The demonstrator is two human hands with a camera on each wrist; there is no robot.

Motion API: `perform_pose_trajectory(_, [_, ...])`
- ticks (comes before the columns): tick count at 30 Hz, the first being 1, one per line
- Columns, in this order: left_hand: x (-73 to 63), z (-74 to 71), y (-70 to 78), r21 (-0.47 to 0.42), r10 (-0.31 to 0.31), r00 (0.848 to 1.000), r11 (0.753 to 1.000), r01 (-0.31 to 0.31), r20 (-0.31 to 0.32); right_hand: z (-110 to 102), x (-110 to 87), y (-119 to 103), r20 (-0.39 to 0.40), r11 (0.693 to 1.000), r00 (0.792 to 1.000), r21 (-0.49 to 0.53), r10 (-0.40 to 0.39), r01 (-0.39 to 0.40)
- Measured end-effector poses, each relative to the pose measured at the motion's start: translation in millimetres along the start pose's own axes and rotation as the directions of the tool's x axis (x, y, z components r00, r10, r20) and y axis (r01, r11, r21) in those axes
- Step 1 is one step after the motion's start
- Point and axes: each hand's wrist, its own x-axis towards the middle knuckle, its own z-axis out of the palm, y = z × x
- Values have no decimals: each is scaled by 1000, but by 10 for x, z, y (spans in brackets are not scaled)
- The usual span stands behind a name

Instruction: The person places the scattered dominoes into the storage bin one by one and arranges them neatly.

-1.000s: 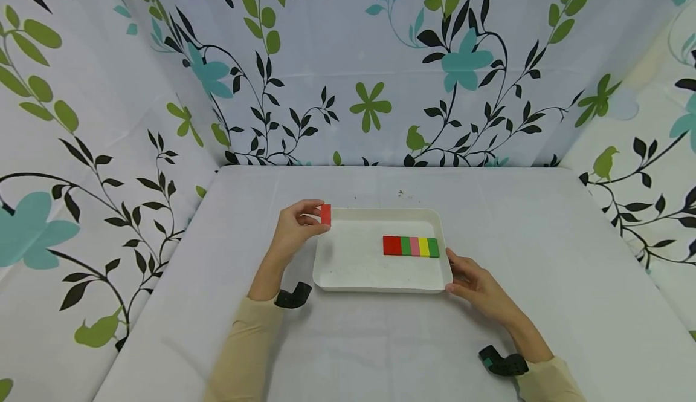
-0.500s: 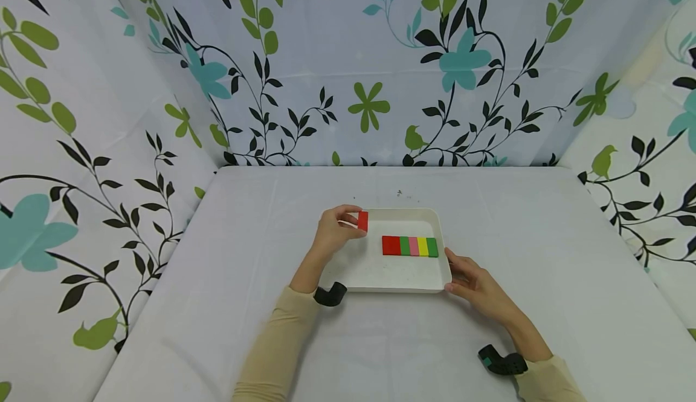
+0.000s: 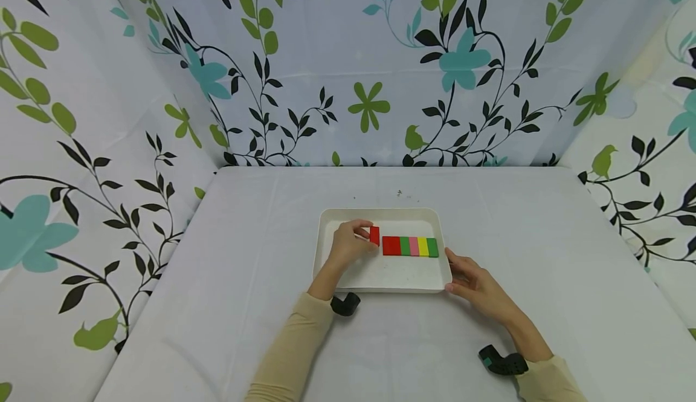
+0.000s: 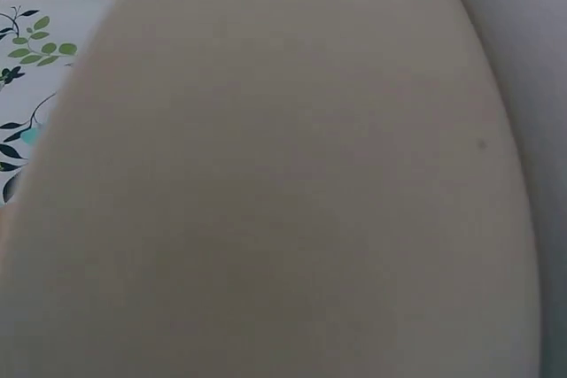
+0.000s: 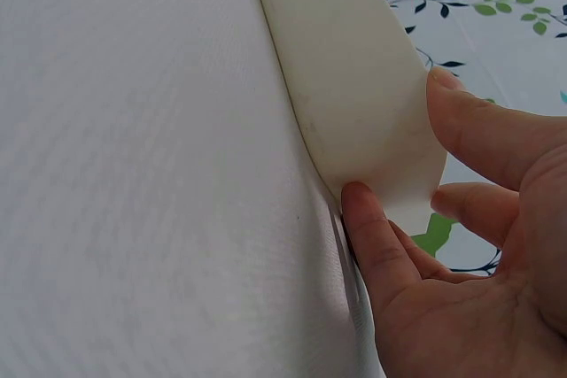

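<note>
In the head view, a white tray [image 3: 408, 276] carries a row of small flat coloured blocks [image 3: 410, 246]: red at the left, then green, pink, yellow and green. My left hand [image 3: 348, 246] pinches a small red block [image 3: 374, 236] between thumb and fingers, just left of the row, with a narrow gap between. Whether that block touches the tray bottom I cannot tell. My right hand [image 3: 472, 280] holds the tray's right end; the right wrist view shows its fingertips against the outer tray wall [image 5: 354, 68]. The left wrist view is mostly filled by a pale sleeve [image 4: 283, 165].
A white cloth covers the table [image 3: 206, 305]. Small dark specks [image 3: 400, 193] lie behind the tray. Leaf-patterned curtains [image 3: 326, 57] rise at the back and both sides. A black wrist device [image 3: 345, 304] sits by each wrist.
My left hand has carried the red block rightward from the tray's left rear corner, then toward me, up near the row's left end. The right hand and tray have stayed put.
</note>
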Motion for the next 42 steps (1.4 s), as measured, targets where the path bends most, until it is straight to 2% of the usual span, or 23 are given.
perform_pose_trajectory(16, [-13, 124, -58, 119, 33, 999, 992, -32, -4, -2, -9, 19, -8, 1000, 1000, -14, -6, 6])
perform_pose_trajectory(29, [-11, 160, -62, 131, 13, 1000, 991, -13, 6, 6, -15, 17, -6, 1000, 1000, -2, -6, 6])
perform_pose_trajectory(36, [-4, 159, -77, 159, 46, 999, 986, -48, 18, 7, -8, -1, -4, 1000, 1000, 0, 4, -4])
perform_pose_trajectory(42, [1, 166, -87, 174, 48, 998, 983, -53, 28, 7, -6, 1, -5, 1000, 1000, -5, 1, -1])
